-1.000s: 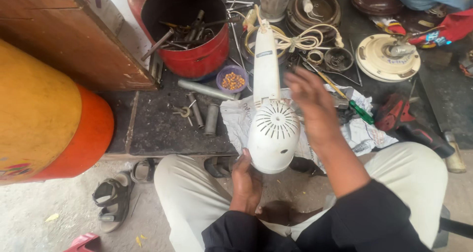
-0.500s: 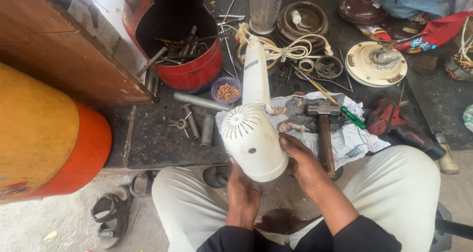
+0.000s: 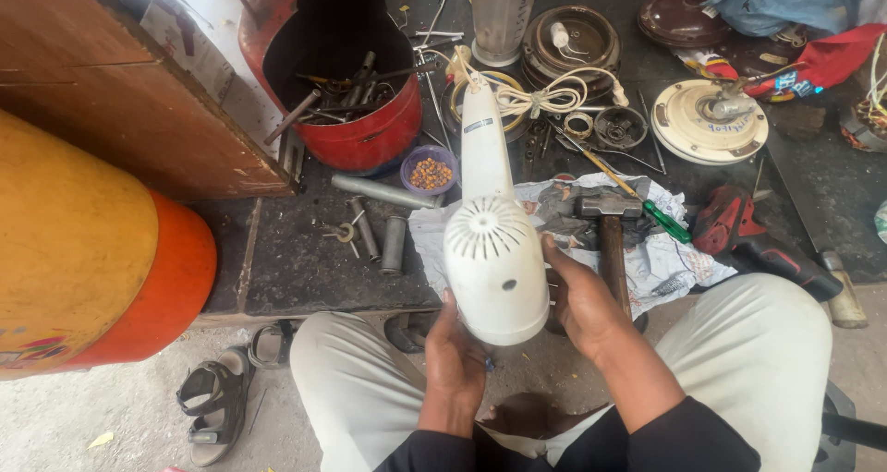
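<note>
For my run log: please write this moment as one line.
left hand: holds white motor housing | right hand: grips housing side | hammer: lying on cloth

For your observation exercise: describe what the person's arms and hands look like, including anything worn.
Both hands, left and right, are bare: no gloves, rings or watch visible. Black sleeves are pushed up, leaving the forearms uncovered.

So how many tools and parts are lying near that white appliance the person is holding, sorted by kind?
White appliance, held by left hand and right hand: 1
Hammer: 1
Green-handled screwdriver: 1
Red power tool: 1
Small bowl of orange bits: 1
Red bucket of tools: 1
Total: 6
</note>
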Demonstrator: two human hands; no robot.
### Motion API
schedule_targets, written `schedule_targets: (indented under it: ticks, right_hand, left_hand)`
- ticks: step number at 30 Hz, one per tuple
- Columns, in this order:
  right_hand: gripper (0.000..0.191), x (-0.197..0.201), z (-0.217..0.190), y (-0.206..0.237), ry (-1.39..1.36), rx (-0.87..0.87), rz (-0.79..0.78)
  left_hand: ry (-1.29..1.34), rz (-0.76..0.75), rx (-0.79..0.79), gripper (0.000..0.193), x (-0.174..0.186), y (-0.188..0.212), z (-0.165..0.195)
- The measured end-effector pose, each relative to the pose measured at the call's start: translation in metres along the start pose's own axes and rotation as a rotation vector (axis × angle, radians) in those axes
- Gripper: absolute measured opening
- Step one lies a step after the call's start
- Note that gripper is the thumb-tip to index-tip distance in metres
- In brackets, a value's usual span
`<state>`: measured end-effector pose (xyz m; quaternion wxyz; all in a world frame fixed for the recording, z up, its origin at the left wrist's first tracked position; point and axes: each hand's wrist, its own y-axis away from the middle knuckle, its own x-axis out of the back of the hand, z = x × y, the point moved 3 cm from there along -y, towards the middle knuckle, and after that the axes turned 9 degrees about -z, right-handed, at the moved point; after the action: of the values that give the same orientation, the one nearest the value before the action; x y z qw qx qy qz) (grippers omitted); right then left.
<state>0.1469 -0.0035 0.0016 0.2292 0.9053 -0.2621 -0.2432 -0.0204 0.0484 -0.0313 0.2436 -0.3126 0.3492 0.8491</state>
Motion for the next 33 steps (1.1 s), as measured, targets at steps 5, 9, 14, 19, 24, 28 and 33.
schedule_targets:
  ticks: [5,9,14,19,24,28,33]
  right_hand:
    - [0.054,0.025,0.037,-0.011,-0.172,-0.079,0.047]
    - [0.049,0.036,0.071,-0.014,-0.145,-0.064,0.052]
    - [0.059,0.046,0.095,-0.013,-0.213,-0.073,-0.008]
    - [0.066,0.050,0.102,-0.011,-0.271,-0.034,-0.063]
    - [0.070,0.047,0.104,-0.008,-0.326,-0.029,-0.136]
    - [0.072,0.046,0.105,-0.002,-0.374,-0.132,-0.092]
    - [0.083,0.041,0.094,0.013,-0.339,-0.065,-0.313]
  left_hand:
    - [-0.060,0.068,0.121,0.083,0.001,-0.006,-0.004]
    - [0.039,0.116,0.146,0.076,0.010,-0.013,-0.013]
    - [0.197,0.033,0.098,0.055,0.032,-0.025,-0.032]
    - [0.291,0.046,0.133,0.049,0.056,-0.032,-0.047]
    - [0.292,-0.004,0.159,0.045,0.059,-0.031,-0.050]
    - [0.161,0.046,0.207,0.048,0.050,-0.028,-0.052]
    - [0.038,0.133,0.145,0.044,0.042,-0.023,-0.050]
